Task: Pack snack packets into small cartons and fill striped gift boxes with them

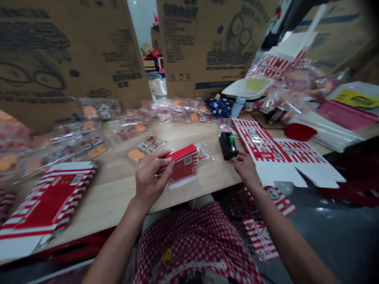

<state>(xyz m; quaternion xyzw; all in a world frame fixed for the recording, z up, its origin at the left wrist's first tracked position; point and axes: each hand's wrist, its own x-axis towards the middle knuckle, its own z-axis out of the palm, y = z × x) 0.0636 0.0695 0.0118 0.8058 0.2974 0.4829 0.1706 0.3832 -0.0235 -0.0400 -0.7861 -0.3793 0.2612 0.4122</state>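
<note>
My left hand (154, 173) grips a small red-and-white box (183, 167) by its left end, thumb on the near face and fingers over the top. The box is tilted just above the wooden table (118, 197). My right hand (244, 167) is at the front end of a black tape dispenser (227, 146), which carries a roll with a green core. Its thumb and fingertips are pinched together there. Whether a piece of tape is between them is too small to see. Behind the box lies a clear packet (204, 152).
Flattened striped cartons (257, 144) lie on the right, over the table edge; a stack of red cartons (56, 201) is at left. Clear packets with orange pieces (136, 155) line the back. Large cardboard boxes (204, 43) stand behind. A red dish (300, 132) is at right.
</note>
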